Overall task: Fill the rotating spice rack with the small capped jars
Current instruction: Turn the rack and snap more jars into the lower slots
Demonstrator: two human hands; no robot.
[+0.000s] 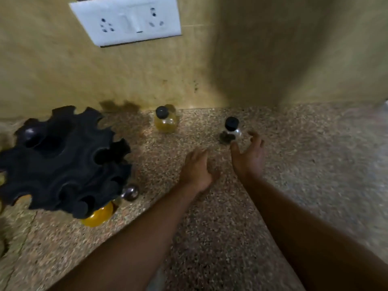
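**Spice rack and loose jars on speckled counter**

Head view. Black rotating spice rack (63, 160), scalloped rim, at left on the speckled stone counter (315, 164); a yellow-filled jar (98, 215) sits in a lower slot at its near edge, with a round metal knob (130, 192) just beside it. Yellow jar with black cap (165, 120), upright, by the tan wall (231, 59), well apart from the rack. Dark-spice jar with black cap (231, 131), upright, to its right. Right hand (248, 156): fingers spread wide, empty, thumb and fingertips close around the dark-spice jar; contact cannot be told. Left hand (198, 169): loosely open, empty, over the counter between rack and right hand. White socket plate (126, 19) on the wall above.
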